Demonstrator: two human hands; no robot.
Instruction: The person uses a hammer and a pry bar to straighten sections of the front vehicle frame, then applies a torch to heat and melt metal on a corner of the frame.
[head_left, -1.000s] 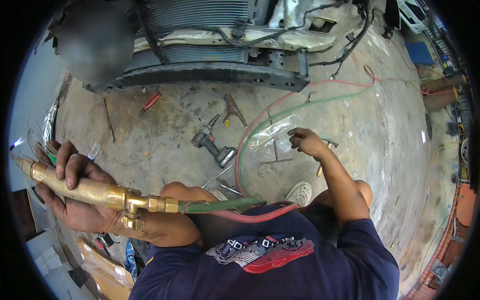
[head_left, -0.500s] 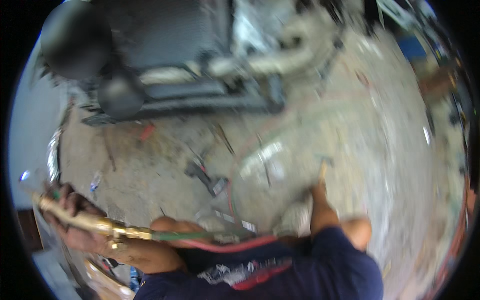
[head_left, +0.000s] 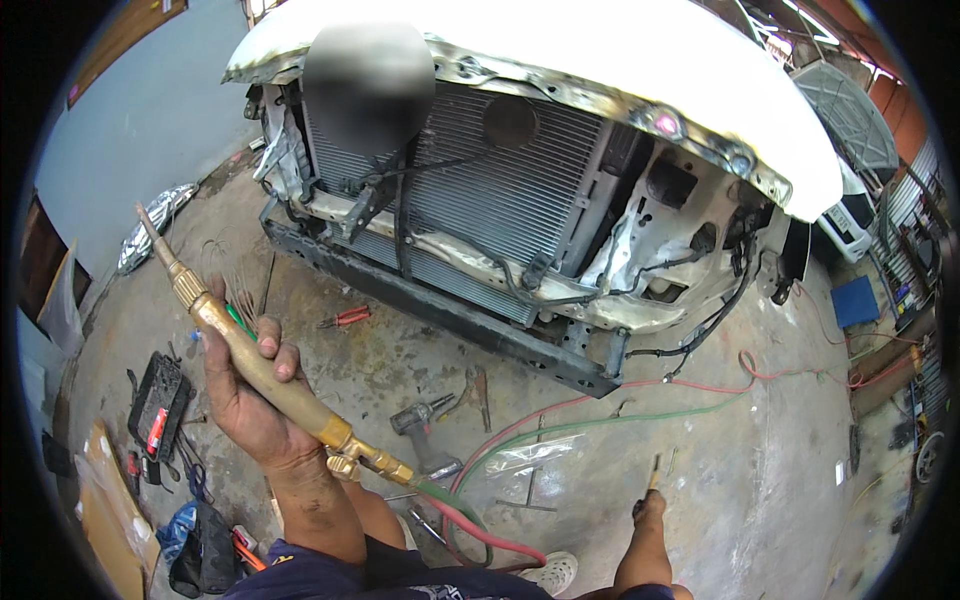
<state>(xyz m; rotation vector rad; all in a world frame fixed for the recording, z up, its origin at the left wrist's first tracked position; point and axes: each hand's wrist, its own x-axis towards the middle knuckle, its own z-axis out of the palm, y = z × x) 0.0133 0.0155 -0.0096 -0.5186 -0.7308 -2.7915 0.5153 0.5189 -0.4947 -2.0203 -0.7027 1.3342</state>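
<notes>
Brass torch (head_left: 266,374) sits at our left, across the palm of our left grip (head_left: 248,415), the nearer of the two, whose fingers wrap around the barrel. The torch's long axis slants from the nozzle at upper left down to the hoses (head_left: 472,527) at lower right, so the tip points left of the stripped car front (head_left: 500,190). Farther right, our right grip (head_left: 649,508), well apart from the torch, is curled around a slim tool (head_left: 656,478) we cannot identify.

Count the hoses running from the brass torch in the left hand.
2: the green hose leaves the rear end of the torch, and the red hose runs beside it; both curve across the floor. Another could be hidden behind them.
</notes>
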